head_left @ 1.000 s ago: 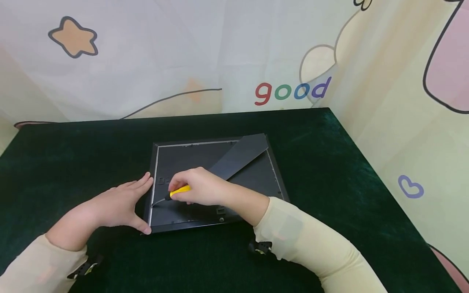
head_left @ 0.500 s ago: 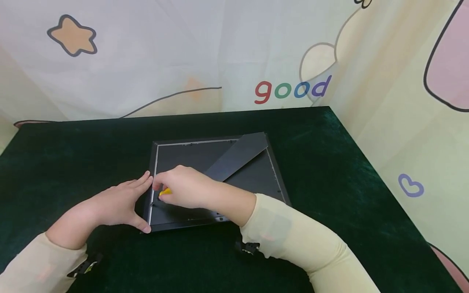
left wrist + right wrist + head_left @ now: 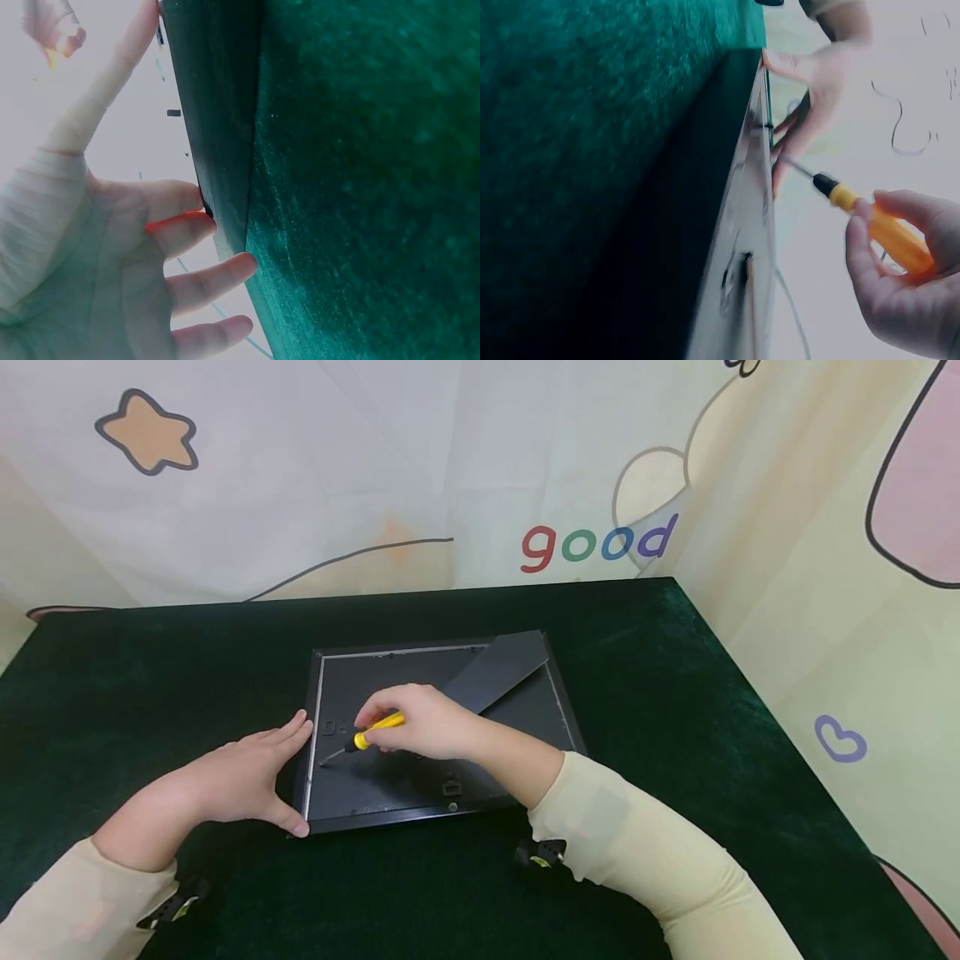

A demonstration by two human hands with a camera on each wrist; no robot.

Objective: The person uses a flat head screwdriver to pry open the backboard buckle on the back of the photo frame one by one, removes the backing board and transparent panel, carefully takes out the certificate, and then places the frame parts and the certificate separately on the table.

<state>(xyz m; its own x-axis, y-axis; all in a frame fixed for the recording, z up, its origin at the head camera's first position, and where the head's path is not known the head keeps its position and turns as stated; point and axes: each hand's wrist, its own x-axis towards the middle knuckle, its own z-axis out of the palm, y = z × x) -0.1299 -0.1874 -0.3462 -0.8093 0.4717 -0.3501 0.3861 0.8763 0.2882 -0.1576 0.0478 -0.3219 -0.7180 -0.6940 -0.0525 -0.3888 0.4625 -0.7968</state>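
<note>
A black picture frame (image 3: 558, 689) lies face down on the dark green table, its stand flap (image 3: 498, 671) folded across the back panel. My right hand (image 3: 423, 727) grips a yellow-handled screwdriver (image 3: 375, 730), whose thin shaft points down-left toward the frame's left inner edge. In the right wrist view the screwdriver (image 3: 877, 227) is pinched between thumb and fingers, its tip near the frame rim (image 3: 769, 127). My left hand (image 3: 243, 777) lies with straight fingers against the frame's left side and front-left corner. In the left wrist view the left hand's fingers (image 3: 184, 225) touch the frame edge (image 3: 217, 120).
The green velvet table (image 3: 712, 710) reaches to a cartoon-print curtain (image 3: 600, 547) at the back and right. A small hanger clip (image 3: 451, 788) sits near the frame's front edge. Bare cloth surrounds the frame on all sides.
My right hand has drawn back to the right and slightly up from the frame's left edge, showing more of the screwdriver's handle and shaft. The left hand and frame have stayed put.
</note>
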